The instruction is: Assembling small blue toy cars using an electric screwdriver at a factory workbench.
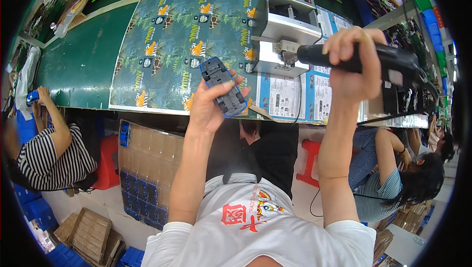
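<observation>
A toy car (214, 72) with a blue body lies underside up in my left hand (209, 102), its black chassis showing. My left thumb presses across the chassis while the fingers wrap its edge. My right hand (356, 67) is closed round a black electric screwdriver (399, 59), held almost level. The driver's front end reaches the small metal outlet of a silver screw feeder (278, 59) standing on the table; whether a screw sits on the bit is too small to tell.
Printed animal-pattern sheets (167, 45) cover the green table (73, 70). A divided cardboard tray (157, 144) holding blue toy cars stands left of my lap. Co-workers sit on both sides, the left one holding a blue car (33, 96). A red stool (310, 161) and hanging cables are at the right.
</observation>
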Tool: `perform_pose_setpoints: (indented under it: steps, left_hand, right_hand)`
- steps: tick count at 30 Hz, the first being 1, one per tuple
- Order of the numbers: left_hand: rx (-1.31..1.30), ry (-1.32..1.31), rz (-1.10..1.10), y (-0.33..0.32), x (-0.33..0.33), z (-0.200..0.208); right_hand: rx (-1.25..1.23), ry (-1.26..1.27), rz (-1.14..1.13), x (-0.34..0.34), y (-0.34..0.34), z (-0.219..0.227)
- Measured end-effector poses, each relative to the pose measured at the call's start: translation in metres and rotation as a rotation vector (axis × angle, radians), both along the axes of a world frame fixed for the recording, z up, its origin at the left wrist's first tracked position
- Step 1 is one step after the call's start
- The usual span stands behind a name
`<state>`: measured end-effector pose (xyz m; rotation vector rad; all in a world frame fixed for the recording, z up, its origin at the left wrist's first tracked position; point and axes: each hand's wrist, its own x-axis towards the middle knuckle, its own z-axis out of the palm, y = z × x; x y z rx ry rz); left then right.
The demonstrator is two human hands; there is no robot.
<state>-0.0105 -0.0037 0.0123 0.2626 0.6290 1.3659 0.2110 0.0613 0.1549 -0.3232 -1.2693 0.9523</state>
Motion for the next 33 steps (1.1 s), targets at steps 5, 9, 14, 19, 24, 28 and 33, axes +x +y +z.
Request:
perform_pose_setpoints:
  steps: [5, 9, 14, 19, 24, 28, 33]
  left_hand:
    - [0.027, 0.073, -0.034, -0.003, 0.013, 0.002]
    - [0.019, 0.000, 0.006, 0.001, 0.010, -0.007]
    - [-0.049, -0.017, 0.079, 0.005, 0.016, -0.007]
    - [-0.010, 0.034, 0.015, 0.008, 0.014, -0.007]
    - [-0.002, 0.045, 0.077, 0.009, 0.017, -0.008]
    - [-0.028, 0.051, 0.075, 0.007, 0.019, -0.004]
    - [-0.092, -0.027, 0.041, 0.011, 0.019, -0.008]
  right_hand:
    - [-0.040, -0.106, -0.171, -0.010, 0.008, -0.016]
    - [-0.119, -0.127, -0.179, -0.020, 0.014, -0.010]
    - [-0.326, -0.065, -0.035, -0.017, 0.005, -0.007]
    - [-0.260, 0.042, 0.172, -0.028, -0.043, -0.016]
    - [-0.237, 0.023, 0.294, -0.048, -0.055, -0.030]
    - [-0.280, -0.003, 0.253, -0.054, -0.057, -0.037]
    - [-0.258, -0.119, 0.270, -0.059, -0.057, -0.048]
